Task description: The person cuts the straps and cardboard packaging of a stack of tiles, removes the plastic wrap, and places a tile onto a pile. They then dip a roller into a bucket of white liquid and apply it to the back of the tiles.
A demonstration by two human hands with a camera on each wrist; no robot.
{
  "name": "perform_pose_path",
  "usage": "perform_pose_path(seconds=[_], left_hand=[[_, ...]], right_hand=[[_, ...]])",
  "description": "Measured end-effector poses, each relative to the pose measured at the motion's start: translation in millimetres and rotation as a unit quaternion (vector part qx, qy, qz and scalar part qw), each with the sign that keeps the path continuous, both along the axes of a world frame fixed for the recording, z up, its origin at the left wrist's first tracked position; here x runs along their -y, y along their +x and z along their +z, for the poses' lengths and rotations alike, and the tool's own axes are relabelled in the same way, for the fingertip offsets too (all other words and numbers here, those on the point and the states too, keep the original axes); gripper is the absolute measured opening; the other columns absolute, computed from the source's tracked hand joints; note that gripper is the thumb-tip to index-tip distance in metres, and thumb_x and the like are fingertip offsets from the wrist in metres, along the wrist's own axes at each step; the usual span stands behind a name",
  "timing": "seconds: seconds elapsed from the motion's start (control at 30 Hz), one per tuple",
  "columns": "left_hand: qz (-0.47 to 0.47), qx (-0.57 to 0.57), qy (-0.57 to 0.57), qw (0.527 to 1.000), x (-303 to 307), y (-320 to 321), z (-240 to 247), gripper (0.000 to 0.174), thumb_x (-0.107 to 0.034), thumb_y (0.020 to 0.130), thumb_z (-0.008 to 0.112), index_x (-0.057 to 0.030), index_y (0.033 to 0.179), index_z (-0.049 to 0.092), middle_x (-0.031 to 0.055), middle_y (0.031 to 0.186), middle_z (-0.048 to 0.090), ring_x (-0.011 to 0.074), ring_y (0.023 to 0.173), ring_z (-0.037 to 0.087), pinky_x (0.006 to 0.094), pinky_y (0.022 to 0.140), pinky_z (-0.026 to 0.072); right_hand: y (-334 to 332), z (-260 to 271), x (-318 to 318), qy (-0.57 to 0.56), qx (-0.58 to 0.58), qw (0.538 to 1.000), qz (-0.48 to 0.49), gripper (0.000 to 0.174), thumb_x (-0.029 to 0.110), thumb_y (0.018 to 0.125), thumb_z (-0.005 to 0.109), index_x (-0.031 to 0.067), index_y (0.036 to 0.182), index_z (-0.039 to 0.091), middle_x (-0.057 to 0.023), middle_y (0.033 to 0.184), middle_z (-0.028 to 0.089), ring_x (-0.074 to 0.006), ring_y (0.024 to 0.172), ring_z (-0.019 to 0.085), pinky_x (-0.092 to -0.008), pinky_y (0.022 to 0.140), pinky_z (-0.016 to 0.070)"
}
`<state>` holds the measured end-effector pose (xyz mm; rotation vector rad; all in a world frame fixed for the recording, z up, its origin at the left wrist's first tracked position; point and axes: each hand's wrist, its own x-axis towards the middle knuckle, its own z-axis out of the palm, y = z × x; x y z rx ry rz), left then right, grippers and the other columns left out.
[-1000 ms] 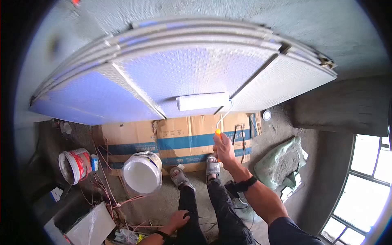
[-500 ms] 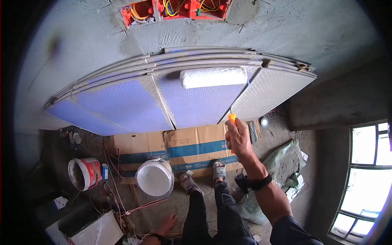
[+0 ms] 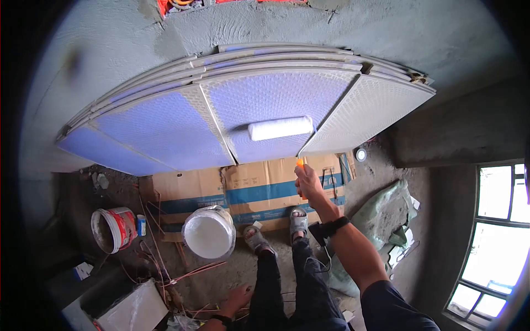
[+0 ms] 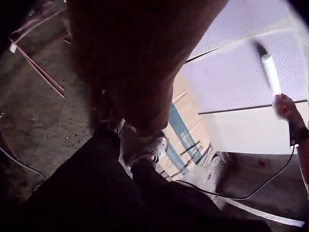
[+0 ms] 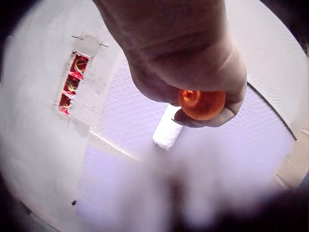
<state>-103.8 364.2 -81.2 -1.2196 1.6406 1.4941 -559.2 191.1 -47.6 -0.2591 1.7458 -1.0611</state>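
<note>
My right hand (image 3: 310, 186) grips the orange handle of a paint roller (image 3: 280, 128). In the right wrist view the fingers curl round the butt of that orange handle (image 5: 205, 104). The white roller sleeve lies over the lower part of the middle tile (image 3: 281, 96), one of several large tiles with patterned backs leaning in layers against the wall. This tile looks bluish purple, while the tile to its right (image 3: 370, 113) looks pale grey. My left hand (image 3: 238, 298) hangs beside the left leg with loose fingers and nothing in them; in its own wrist view it is dark.
Flattened cardboard (image 3: 265, 185) covers the floor below the tiles. A white bucket (image 3: 208, 234) stands left of the feet, with a red and white bucket (image 3: 114, 229) farther left. A green sack (image 3: 383, 215) lies at right, and thin pipes (image 3: 193, 273) cross the floor.
The roller went up the middle tile, then came back down to its lower part, the right hand moving with it. My left hand has left the thigh and hangs beside the leg.
</note>
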Motion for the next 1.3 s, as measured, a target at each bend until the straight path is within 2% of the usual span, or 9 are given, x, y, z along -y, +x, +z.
perform_pose_path(seconds=[0.27,0.4,0.53,0.77,0.9,0.97,1.03,1.17,1.3], left_hand=[[0.074,0.047,0.04,0.995,-11,21,-29,0.05,-0.035,0.087,0.056,-0.0007,0.122,0.057,0.0188,0.114,0.066,0.0348,0.106,0.062,0.0427,0.09,0.0482],[0.035,0.006,-0.039,0.999,-7,19,-24,0.043,-0.035,0.086,0.056,-0.0059,0.117,0.062,0.0198,0.106,0.067,0.0373,0.102,0.062,0.0457,0.088,0.0485],[0.018,0.01,-0.04,0.999,1,7,-12,0.043,-0.034,0.084,0.057,-0.0061,0.116,0.061,0.0192,0.106,0.067,0.0373,0.101,0.062,0.0461,0.087,0.0489],[0.021,0.006,-0.045,0.999,1,15,-31,0.043,-0.034,0.083,0.058,-0.0051,0.116,0.061,0.0216,0.109,0.065,0.0404,0.102,0.061,0.0473,0.088,0.0484],[-0.018,0.004,-0.04,0.999,9,-2,-19,0.049,-0.035,0.086,0.056,-0.0052,0.124,0.056,0.0218,0.117,0.062,0.0396,0.11,0.058,0.0468,0.094,0.0458],[-0.065,0.033,-0.04,0.997,3,-20,-14,0.051,-0.036,0.087,0.055,-0.0051,0.128,0.054,0.0215,0.122,0.06,0.0385,0.115,0.056,0.0461,0.098,0.044],[0.015,-0.025,-0.047,0.998,-11,-36,-23,0.055,-0.036,0.09,0.054,-0.0048,0.135,0.047,0.0216,0.13,0.054,0.0375,0.123,0.05,0.0445,0.104,0.0392],[0.047,-0.022,-0.052,0.997,-40,-78,-23,0.056,-0.036,0.091,0.053,-0.0047,0.136,0.045,0.0231,0.134,0.05,0.0371,0.126,0.046,0.0435,0.107,0.0362],[-0.028,-0.041,-0.045,0.998,-83,-132,-15,0.055,-0.037,0.091,0.053,-0.0013,0.133,0.048,0.0253,0.13,0.052,0.0382,0.122,0.049,0.0442,0.106,0.0375]], right_hand=[[-1,-74,3,0.047,-0.003,0.999,0.009,0.031,0.031,0.095,0.047,0.0008,0.098,0.051,-0.0074,0.064,0.052,-0.0155,0.045,0.05,-0.0316,0.041,0.0406],[-6,-74,-3,0.065,0.001,0.998,0.019,0.032,0.032,0.094,0.049,0.0006,0.099,0.052,-0.0076,0.065,0.053,-0.0156,0.047,0.05,-0.0315,0.043,0.0414],[-24,-45,-38,0.062,-0.009,0.998,0.023,0.03,0.032,0.093,0.051,0.0022,0.099,0.052,-0.0056,0.065,0.051,-0.0143,0.047,0.048,-0.0307,0.043,0.0403],[-95,124,-106,0.028,-0.049,0.996,-0.066,0.028,0.035,0.095,0.056,0.0076,0.1,0.056,0.0,0.065,0.048,-0.0093,0.048,0.044,-0.024,0.043,0.0348],[-158,171,-126,-0.003,-0.083,0.992,-0.092,0.03,0.037,0.096,0.054,0.0081,0.103,0.057,0.001,0.065,0.05,-0.0077,0.047,0.045,-0.0224,0.042,0.0362],[-185,180,-129,-0.031,-0.082,0.993,-0.08,0.035,0.043,0.096,0.054,0.0083,0.102,0.055,0.0015,0.066,0.049,-0.0069,0.048,0.046,-0.0217,0.041,0.0375],[-209,182,-130,-0.04,-0.073,0.994,-0.074,0.036,0.043,0.096,0.054,0.0082,0.103,0.055,0.0016,0.065,0.049,-0.0066,0.047,0.046,-0.0215,0.041,0.0375],[-240,175,-126,-0.072,-0.062,0.994,-0.048,0.034,0.04,0.097,0.053,0.0069,0.102,0.055,0.0006,0.065,0.049,-0.0067,0.046,0.045,-0.0214,0.041,0.0368],[-256,155,-124,-0.084,-0.06,0.994,-0.024,0.034,0.04,0.097,0.053,0.0069,0.104,0.054,0.0,0.064,0.048,-0.0068,0.046,0.045,-0.0217,0.04,0.0367]])
